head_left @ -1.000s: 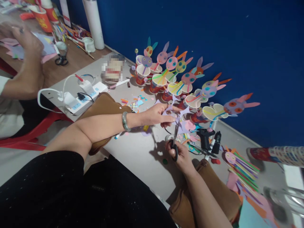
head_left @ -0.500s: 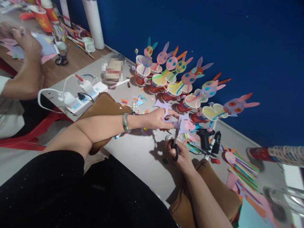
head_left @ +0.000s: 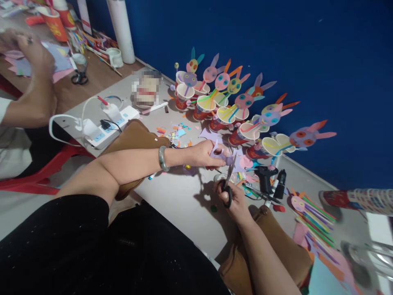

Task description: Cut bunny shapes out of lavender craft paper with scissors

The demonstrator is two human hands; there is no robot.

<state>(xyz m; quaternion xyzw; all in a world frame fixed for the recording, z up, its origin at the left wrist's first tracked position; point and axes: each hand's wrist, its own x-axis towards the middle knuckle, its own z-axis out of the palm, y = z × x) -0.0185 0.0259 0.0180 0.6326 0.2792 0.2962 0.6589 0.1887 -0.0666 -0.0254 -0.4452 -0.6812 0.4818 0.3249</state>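
My left hand (head_left: 206, 154) pinches a piece of purple paper (head_left: 216, 150) with a cut-out edge between thumb and fingers. In my right hand (head_left: 238, 203) are scissors (head_left: 227, 190) with black handles, my fingers through the loops. Their blades point up at the paper by my left fingertips; whether they touch it I cannot tell. Behind the blades lie purple and pink paper scraps (head_left: 245, 162). A black glue gun (head_left: 264, 178) rests to the right of my hands.
Red paper cups (head_left: 201, 108) with rabbit-faced paper figures line the blue wall. A power strip (head_left: 123, 123) stands left, a stack of cups (head_left: 356, 200) lies right, and coloured sticks (head_left: 319, 217) lie near it. Another person's arm (head_left: 37, 90) is at the far left table.
The scissor blades have tilted slightly to the right, and the left fingers have curled in a little around the purple paper. The rest looks the same.
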